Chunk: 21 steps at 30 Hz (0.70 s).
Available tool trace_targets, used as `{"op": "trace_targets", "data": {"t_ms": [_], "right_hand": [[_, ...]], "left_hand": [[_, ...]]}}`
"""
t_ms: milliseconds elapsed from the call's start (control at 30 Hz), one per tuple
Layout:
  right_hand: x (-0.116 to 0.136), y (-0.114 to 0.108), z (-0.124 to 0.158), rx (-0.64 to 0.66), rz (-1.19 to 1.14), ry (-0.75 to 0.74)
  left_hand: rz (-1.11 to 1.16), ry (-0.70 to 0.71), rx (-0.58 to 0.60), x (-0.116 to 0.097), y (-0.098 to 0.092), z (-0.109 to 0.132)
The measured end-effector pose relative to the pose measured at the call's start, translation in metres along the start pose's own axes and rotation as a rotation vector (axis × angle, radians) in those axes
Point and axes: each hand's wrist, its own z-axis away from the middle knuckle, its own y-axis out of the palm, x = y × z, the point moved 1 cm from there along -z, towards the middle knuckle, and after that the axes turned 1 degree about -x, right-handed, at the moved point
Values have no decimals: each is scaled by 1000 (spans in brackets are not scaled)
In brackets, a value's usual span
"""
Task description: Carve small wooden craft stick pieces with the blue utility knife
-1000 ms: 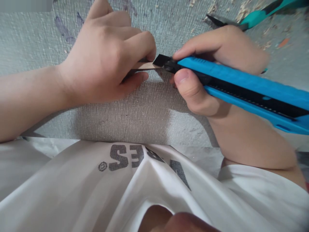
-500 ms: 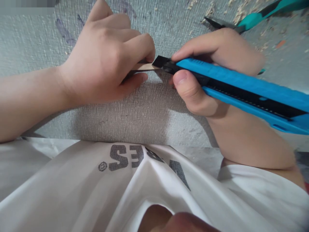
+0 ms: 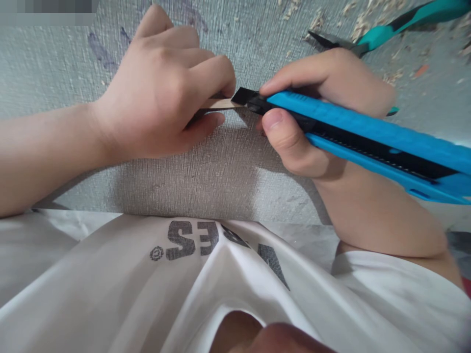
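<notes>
My left hand is closed in a pinch on a thin pale wooden stick, whose short end pokes out to the right between thumb and forefinger. My right hand is wrapped round a blue utility knife with a black slider. The knife's black tip rests against the end of the stick. Both hands lie low over a grey textured table surface.
Teal-handled pliers lie at the back right, behind my right hand. Wood shavings are scattered over the far right of the surface. My white printed shirt fills the lower part of the view.
The knife and my right hand have shifted slightly left and down against the stick. My left hand has stayed almost still.
</notes>
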Motion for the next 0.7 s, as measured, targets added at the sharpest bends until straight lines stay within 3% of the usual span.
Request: {"op": "trace_targets", "data": {"t_ms": [300, 467, 700], "right_hand": [[-4, -1, 3, 6, -78, 18], [-4, 0, 2, -5, -69, 1], [-3, 0, 2, 1, -5, -43]], "left_hand": [[-13, 9, -3, 0, -3, -2], [-21, -37, 64, -6, -7, -5], [1, -15, 24, -1, -2, -2]]}}
